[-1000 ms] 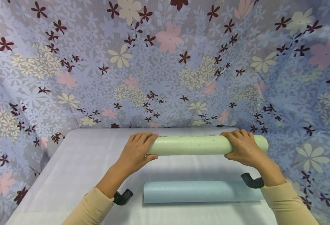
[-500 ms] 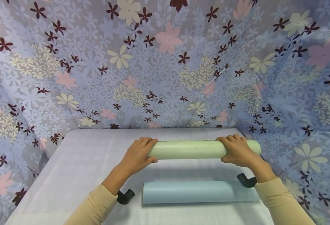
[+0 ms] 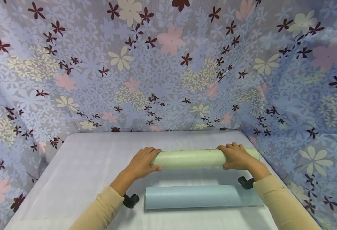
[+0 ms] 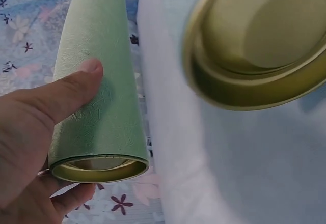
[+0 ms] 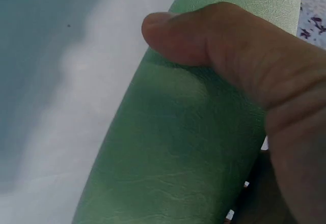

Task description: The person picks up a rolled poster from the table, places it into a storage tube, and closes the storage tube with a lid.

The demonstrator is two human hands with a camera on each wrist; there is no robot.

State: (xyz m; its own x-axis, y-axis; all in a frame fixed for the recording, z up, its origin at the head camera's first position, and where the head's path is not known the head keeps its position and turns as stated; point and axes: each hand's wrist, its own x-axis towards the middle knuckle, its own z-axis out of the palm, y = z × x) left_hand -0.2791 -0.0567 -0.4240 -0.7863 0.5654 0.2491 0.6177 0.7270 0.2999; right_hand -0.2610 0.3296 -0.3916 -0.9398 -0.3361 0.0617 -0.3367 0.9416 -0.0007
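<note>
Both hands hold a long pale green tube sideways above the far half of the table. My left hand grips its left end, thumb on the near side and fingers over the top. Near the other end, my right hand grips it the same way, and a short length sticks out past that hand. In the left wrist view the green tube's gold-coloured metal end shows below the thumb. A similar light blue tube lies on the table closer to me, its right end partly behind the right sleeve.
The table has a white cover. Floral cloth hangs behind it and along both sides. Black curved wrist pieces stick out from under both forearms, close to the blue tube's ends.
The green tube has come down and toward me, shifting slightly left at its right end, with both hands still gripping it. The blue tube stays in place.
</note>
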